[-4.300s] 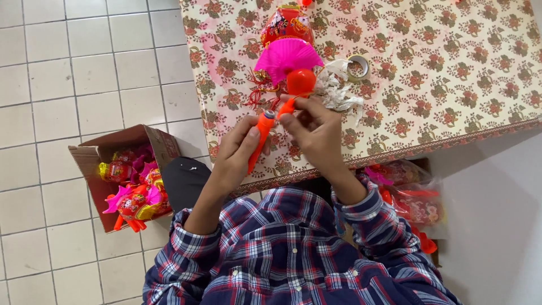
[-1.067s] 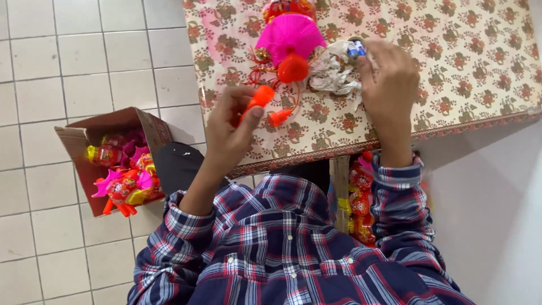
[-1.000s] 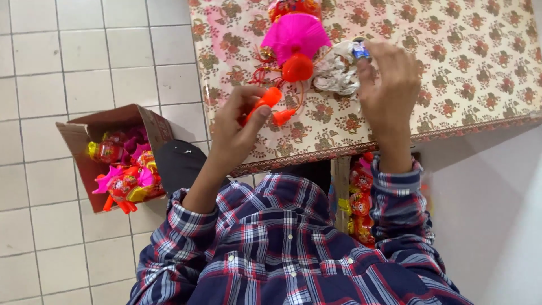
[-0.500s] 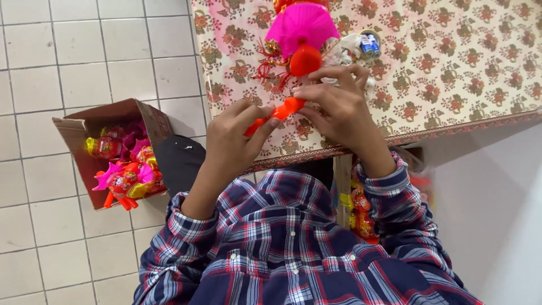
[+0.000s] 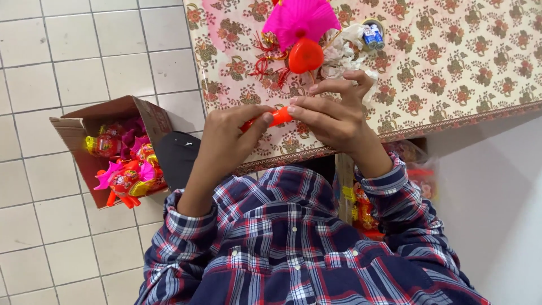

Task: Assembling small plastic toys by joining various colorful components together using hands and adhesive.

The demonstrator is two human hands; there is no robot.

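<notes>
Near the middle of the frame, both hands meet on a small orange plastic piece (image 5: 279, 117). The left hand (image 5: 228, 138) pinches one end with curled fingers, while the right hand (image 5: 333, 116) grips the other between thumb and forefinger (its remaining fingers loosely spread). Above them, on the floral tablecloth (image 5: 451, 62), lies a pink fan-shaped toy (image 5: 299, 20). At lower left, an open cardboard box (image 5: 84, 127) holds similar bright toys.
</notes>
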